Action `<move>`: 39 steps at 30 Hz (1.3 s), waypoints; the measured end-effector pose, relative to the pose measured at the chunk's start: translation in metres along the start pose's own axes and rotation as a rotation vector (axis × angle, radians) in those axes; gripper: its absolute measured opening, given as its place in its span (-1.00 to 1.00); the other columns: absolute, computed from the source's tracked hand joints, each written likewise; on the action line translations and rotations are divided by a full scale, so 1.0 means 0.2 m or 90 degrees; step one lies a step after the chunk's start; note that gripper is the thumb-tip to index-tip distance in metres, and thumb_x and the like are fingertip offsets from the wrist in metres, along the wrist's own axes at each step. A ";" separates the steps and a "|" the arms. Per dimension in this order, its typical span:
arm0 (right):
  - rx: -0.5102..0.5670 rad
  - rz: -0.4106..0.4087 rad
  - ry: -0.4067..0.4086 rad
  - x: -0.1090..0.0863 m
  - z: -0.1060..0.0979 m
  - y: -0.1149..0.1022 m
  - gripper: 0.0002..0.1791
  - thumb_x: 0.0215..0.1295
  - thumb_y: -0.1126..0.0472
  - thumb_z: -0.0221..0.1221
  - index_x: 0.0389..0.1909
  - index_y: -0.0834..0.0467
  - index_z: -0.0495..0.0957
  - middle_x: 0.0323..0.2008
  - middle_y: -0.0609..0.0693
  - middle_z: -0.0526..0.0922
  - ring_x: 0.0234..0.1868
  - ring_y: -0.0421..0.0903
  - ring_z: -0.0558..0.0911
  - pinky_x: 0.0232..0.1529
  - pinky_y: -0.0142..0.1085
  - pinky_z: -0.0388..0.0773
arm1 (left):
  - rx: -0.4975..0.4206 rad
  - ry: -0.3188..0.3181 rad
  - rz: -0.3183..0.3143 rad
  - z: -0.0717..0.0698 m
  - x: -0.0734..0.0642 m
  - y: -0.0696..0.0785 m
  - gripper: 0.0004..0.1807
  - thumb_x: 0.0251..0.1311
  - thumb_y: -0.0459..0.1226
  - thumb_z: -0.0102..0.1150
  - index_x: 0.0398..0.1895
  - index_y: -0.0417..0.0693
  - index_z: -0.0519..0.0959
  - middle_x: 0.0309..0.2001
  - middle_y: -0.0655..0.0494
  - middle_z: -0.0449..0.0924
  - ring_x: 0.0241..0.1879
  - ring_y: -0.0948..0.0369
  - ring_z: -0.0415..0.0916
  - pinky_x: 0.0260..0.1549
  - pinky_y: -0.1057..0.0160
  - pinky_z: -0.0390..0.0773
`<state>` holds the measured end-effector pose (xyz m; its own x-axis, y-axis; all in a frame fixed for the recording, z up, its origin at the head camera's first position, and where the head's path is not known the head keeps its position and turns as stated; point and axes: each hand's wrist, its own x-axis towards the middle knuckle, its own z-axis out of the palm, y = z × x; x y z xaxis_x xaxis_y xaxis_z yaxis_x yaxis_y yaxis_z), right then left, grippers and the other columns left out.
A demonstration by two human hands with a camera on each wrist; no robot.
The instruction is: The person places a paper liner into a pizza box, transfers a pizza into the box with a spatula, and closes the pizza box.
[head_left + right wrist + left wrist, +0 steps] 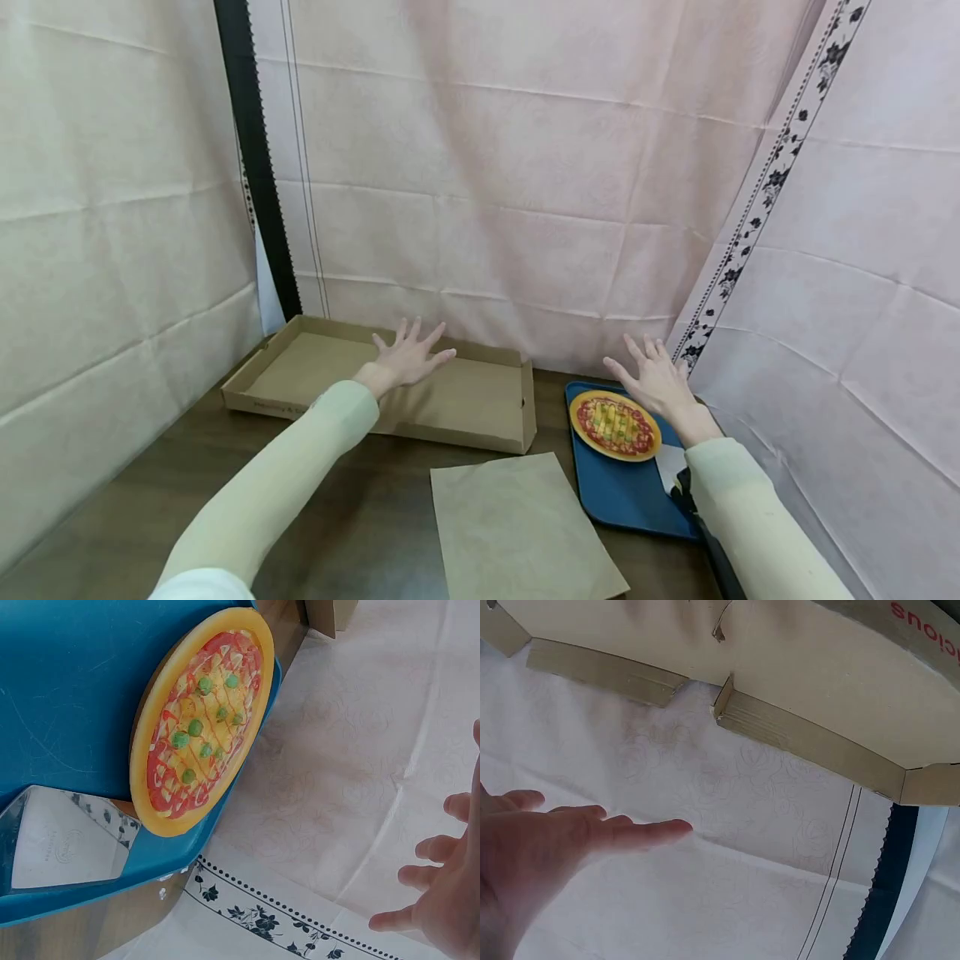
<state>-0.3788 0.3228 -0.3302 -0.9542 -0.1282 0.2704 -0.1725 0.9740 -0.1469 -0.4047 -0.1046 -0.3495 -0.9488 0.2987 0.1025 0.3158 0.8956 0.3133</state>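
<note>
My left hand [403,360], fingers spread, is held over the open cardboard pizza box [457,404] and holds nothing. In the left wrist view its fingers [641,835] stretch out below the box wall. My right hand [656,379] is also spread and bare, above the far right edge of the blue tray [626,500]. On that tray lies a round pizza [615,425] with a yellow crust, red and yellow topping and green bits. Beside it is a spatula with a flat metal blade [71,840]; its black handle [720,558] is partly hidden under my right sleeve.
A sheet of brown paper [517,525] lies on the dark wooden table [360,517] between box and tray. Light cloth curtains [480,167] hang behind the table and on both sides, close to the box and the tray.
</note>
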 end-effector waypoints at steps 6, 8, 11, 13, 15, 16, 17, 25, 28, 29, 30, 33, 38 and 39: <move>0.007 -0.006 0.005 0.01 -0.01 -0.01 -0.08 0.36 -0.43 -0.25 0.53 0.08 -0.08 0.49 0.40 -0.14 0.47 0.44 -0.14 0.24 0.52 -0.25 | 0.040 0.065 0.055 0.01 0.03 0.00 -0.32 0.45 0.08 -0.21 0.53 0.06 0.00 0.48 -0.29 -0.01 0.46 -0.25 -0.07 0.26 -0.45 0.06; 0.009 -0.008 0.006 0.01 -0.01 -0.01 -0.09 0.37 -0.42 -0.24 0.53 0.09 -0.08 0.49 0.41 -0.13 0.47 0.46 -0.13 0.25 0.52 -0.25 | 0.068 0.107 0.087 0.02 0.03 0.02 -0.41 0.41 -0.04 -0.08 0.44 -0.03 0.19 0.33 -0.27 0.26 0.32 -0.19 0.18 0.18 -0.28 0.32; 0.007 -0.007 0.004 0.02 -0.02 -0.01 -0.09 0.37 -0.41 -0.25 0.53 0.09 -0.09 0.49 0.42 -0.14 0.47 0.46 -0.13 0.25 0.51 -0.25 | 0.104 0.152 0.117 0.02 0.03 0.06 -0.55 0.34 -0.15 0.02 0.26 -0.07 0.36 0.08 -0.16 0.41 0.11 -0.09 0.31 0.02 -0.12 0.44; 0.006 -0.004 0.001 0.02 -0.03 -0.01 -0.09 0.37 -0.42 -0.26 0.54 0.08 -0.10 0.49 0.41 -0.15 0.47 0.45 -0.14 0.25 0.51 -0.27 | 0.124 0.164 0.128 0.01 0.03 0.09 -0.59 0.32 -0.16 0.03 0.20 -0.05 0.40 0.00 -0.11 0.41 0.05 -0.06 0.32 -0.06 -0.09 0.45; 0.006 -0.002 -0.001 0.03 -0.03 -0.01 -0.08 0.37 -0.43 -0.27 0.54 0.08 -0.12 0.49 0.41 -0.16 0.47 0.45 -0.15 0.25 0.51 -0.27 | 0.132 0.164 0.135 0.00 0.03 0.13 -0.60 0.31 -0.16 0.04 0.18 -0.05 0.40 -0.03 -0.08 0.41 0.03 -0.04 0.33 -0.07 -0.08 0.45; 0.007 -0.001 -0.002 0.03 -0.03 -0.01 -0.08 0.37 -0.43 -0.27 0.54 0.08 -0.12 0.49 0.41 -0.17 0.47 0.45 -0.16 0.25 0.51 -0.28 | 0.135 0.165 0.141 0.00 0.04 0.14 -0.61 0.31 -0.16 0.04 0.17 -0.04 0.41 -0.04 -0.07 0.42 0.04 -0.04 0.34 -0.07 -0.07 0.45; 0.009 0.001 -0.002 0.03 -0.03 -0.01 -0.08 0.37 -0.43 -0.27 0.54 0.07 -0.12 0.49 0.41 -0.17 0.47 0.45 -0.16 0.25 0.51 -0.28 | 0.135 0.164 0.146 0.00 0.03 0.15 -0.61 0.31 -0.17 0.05 0.17 -0.04 0.41 -0.04 -0.07 0.43 0.04 -0.04 0.35 -0.06 -0.06 0.45; 0.022 0.004 -0.008 0.03 -0.02 0.00 -0.07 0.35 -0.45 -0.27 0.54 0.07 -0.13 0.50 0.39 -0.23 0.47 0.44 -0.17 0.23 0.53 -0.31 | 0.122 0.168 0.250 0.07 -0.02 0.27 -0.82 0.28 -0.28 0.07 -0.09 -0.10 0.47 -0.26 0.04 0.48 -0.30 0.13 0.44 -0.33 0.19 0.51; 0.020 0.001 -0.004 0.03 -0.02 0.00 -0.07 0.35 -0.45 -0.26 0.54 0.07 -0.11 0.50 0.39 -0.20 0.47 0.44 -0.17 0.22 0.54 -0.30 | 0.123 0.154 0.297 0.12 -0.06 0.33 -0.84 0.27 -0.27 0.10 -0.14 -0.11 0.46 -0.32 0.07 0.48 -0.39 0.20 0.45 -0.42 0.26 0.51; 0.020 0.000 -0.001 0.03 -0.02 0.00 -0.07 0.35 -0.45 -0.26 0.54 0.07 -0.10 0.50 0.40 -0.19 0.47 0.45 -0.17 0.22 0.54 -0.29 | 0.127 0.146 0.311 0.14 -0.07 0.35 -0.84 0.27 -0.25 0.10 -0.15 -0.11 0.46 -0.32 0.08 0.48 -0.39 0.21 0.45 -0.43 0.26 0.52; 0.019 0.000 0.001 0.04 -0.02 -0.01 -0.07 0.35 -0.45 -0.26 0.54 0.08 -0.09 0.50 0.40 -0.19 0.47 0.44 -0.17 0.22 0.54 -0.29 | 0.135 0.139 0.323 0.16 -0.09 0.37 -0.84 0.27 -0.24 0.10 -0.15 -0.10 0.46 -0.32 0.09 0.48 -0.40 0.22 0.46 -0.43 0.26 0.53; 0.022 -0.001 0.006 0.04 -0.02 -0.01 -0.07 0.35 -0.44 -0.25 0.53 0.08 -0.08 0.49 0.41 -0.17 0.47 0.45 -0.17 0.21 0.55 -0.29 | 0.155 0.122 0.348 0.22 -0.13 0.41 -0.86 0.25 -0.23 0.09 -0.21 -0.08 0.46 -0.35 0.11 0.49 -0.42 0.25 0.45 -0.45 0.27 0.53; 0.029 -0.002 0.001 0.05 0.00 -0.03 -0.08 0.36 -0.42 -0.23 0.54 0.07 -0.09 0.50 0.38 -0.20 0.48 0.44 -0.18 0.19 0.56 -0.31 | 0.148 0.050 0.376 0.30 -0.19 0.45 -0.95 0.24 -0.27 0.09 -0.33 -0.04 0.46 -0.50 0.18 0.46 -0.58 0.33 0.31 -0.60 0.35 0.39; 0.031 -0.003 0.001 0.05 0.00 -0.03 -0.09 0.36 -0.41 -0.22 0.54 0.07 -0.08 0.51 0.38 -0.20 0.48 0.44 -0.18 0.19 0.57 -0.32 | 0.149 0.032 0.380 0.32 -0.20 0.45 -0.95 0.24 -0.27 0.09 -0.34 -0.03 0.46 -0.53 0.19 0.44 -0.60 0.35 0.27 -0.62 0.37 0.36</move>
<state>-0.3876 0.3155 -0.3265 -0.9532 -0.1319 0.2720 -0.1879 0.9633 -0.1916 -0.3382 -0.0152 -0.3858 -0.6064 0.7577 0.2411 0.7766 0.6295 -0.0252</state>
